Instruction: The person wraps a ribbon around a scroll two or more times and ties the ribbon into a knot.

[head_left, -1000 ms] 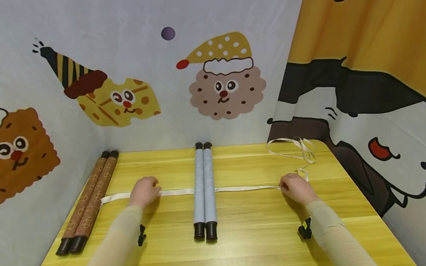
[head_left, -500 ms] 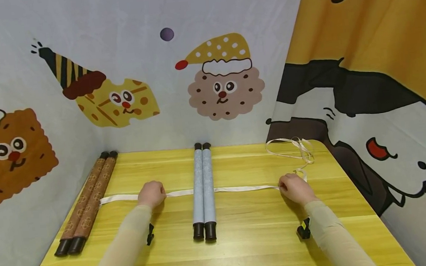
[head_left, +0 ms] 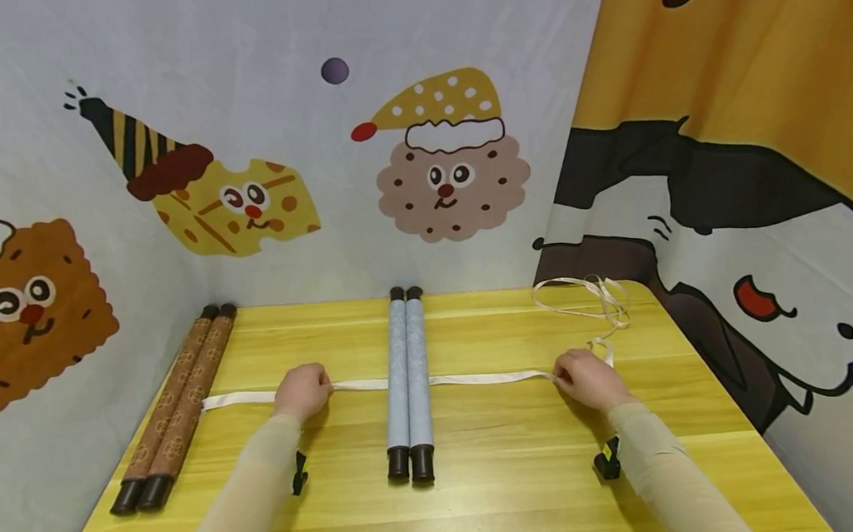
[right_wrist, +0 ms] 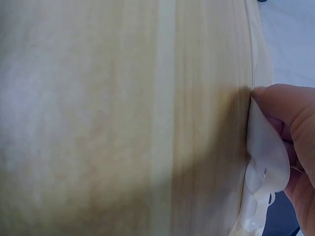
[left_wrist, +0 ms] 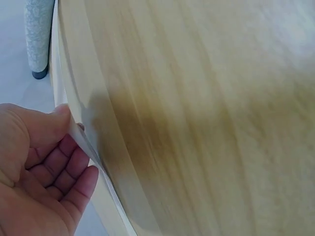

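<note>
A flat white ribbon (head_left: pixel 484 378) runs from side to side over the table, passing beneath a pair of light blue patterned rolls with dark end caps (head_left: pixel 419 367). My left hand (head_left: pixel 303 391) pinches the ribbon left of these rolls; in the left wrist view the thumb presses the strip (left_wrist: pixel 84 141) against the fingers. On the other side, my right hand (head_left: pixel 592 378) pinches it between thumb and fingers, and a loose fold (right_wrist: pixel 268 152) hangs below the grip in the right wrist view. The ribbon's left end meets two brown patterned rolls (head_left: pixel 191 408).
Loose loops of the ribbon (head_left: pixel 573 313) lie at the back right of the wooden table (head_left: pixel 505 502). A cartoon-printed cloth (head_left: pixel 261 78) hangs close behind the table and along both sides. Black wrist cameras (head_left: pixel 607 459) sit below the sleeves.
My left hand has slid a little to the right along the ribbon, its fingers now more closed. My right hand has shifted slightly left, still pinching. The rolls stay put.
</note>
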`<action>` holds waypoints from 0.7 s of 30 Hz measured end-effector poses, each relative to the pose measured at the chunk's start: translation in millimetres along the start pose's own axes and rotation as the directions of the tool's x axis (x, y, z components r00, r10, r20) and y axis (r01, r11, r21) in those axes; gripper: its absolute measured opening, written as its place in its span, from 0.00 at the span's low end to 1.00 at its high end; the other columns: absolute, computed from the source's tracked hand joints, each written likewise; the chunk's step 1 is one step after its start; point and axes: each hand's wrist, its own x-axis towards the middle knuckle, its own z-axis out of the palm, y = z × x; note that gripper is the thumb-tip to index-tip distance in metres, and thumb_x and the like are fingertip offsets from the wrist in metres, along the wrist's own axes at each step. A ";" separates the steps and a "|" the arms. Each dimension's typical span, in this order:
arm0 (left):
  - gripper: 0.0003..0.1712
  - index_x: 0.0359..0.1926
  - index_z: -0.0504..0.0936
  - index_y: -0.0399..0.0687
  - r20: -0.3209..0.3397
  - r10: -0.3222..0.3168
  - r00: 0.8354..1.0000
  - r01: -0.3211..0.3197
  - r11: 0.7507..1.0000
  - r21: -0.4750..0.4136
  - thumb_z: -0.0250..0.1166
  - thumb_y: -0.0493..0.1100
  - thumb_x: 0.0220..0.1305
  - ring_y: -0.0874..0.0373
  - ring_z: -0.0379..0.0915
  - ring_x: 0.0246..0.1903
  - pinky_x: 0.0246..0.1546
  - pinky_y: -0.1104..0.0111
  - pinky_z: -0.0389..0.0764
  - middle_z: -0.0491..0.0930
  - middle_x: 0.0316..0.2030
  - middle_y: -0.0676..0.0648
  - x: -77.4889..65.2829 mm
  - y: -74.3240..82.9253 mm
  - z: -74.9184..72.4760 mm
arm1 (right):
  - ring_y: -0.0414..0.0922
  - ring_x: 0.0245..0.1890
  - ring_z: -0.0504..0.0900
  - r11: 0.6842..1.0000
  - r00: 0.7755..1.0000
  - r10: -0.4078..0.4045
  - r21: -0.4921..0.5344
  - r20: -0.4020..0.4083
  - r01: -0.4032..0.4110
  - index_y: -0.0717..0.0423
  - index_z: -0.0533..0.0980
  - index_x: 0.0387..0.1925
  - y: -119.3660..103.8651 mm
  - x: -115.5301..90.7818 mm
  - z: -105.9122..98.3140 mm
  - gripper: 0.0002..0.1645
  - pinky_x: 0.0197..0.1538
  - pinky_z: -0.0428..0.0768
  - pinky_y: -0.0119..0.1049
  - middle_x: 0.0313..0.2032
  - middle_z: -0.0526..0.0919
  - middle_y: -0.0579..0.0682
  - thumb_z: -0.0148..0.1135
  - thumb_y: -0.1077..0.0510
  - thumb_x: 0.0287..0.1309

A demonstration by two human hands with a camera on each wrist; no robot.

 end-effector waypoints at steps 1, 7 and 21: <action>0.10 0.26 0.75 0.45 -0.007 -0.003 1.000 0.003 1.000 -0.010 0.65 0.37 0.63 0.53 0.67 0.24 0.28 0.60 0.70 0.72 0.22 0.49 -0.2 0.1 -0.6 | 0.42 0.28 0.71 1.000 1.000 -0.006 0.000 -0.004 0.006 0.51 0.77 0.26 -0.3 -0.1 -0.2 0.10 0.33 0.75 0.40 0.25 0.73 0.43 0.71 0.63 0.53; 0.08 0.28 0.76 0.45 -0.035 -0.019 0.999 0.017 0.999 -0.037 0.64 0.37 0.65 0.53 0.68 0.25 0.28 0.59 0.70 0.73 0.24 0.48 -0.3 1.0 -5.1 | 0.42 0.27 0.70 1.000 1.000 -0.018 0.006 -0.016 0.019 0.54 0.75 0.25 1.1 0.4 0.9 0.10 0.33 0.73 0.40 0.24 0.72 0.42 0.70 0.67 0.48; 0.09 0.29 0.76 0.42 -0.108 -0.068 0.992 0.064 0.997 -0.039 0.64 0.39 0.67 0.51 0.69 0.24 0.28 0.57 0.72 0.76 0.24 0.47 -0.9 -11.9 -20.6 | 0.45 0.27 0.72 0.999 0.999 0.029 -0.030 -0.030 -0.030 0.51 0.74 0.24 5.3 0.7 5.1 0.12 0.33 0.74 0.42 0.23 0.72 0.43 0.72 0.64 0.49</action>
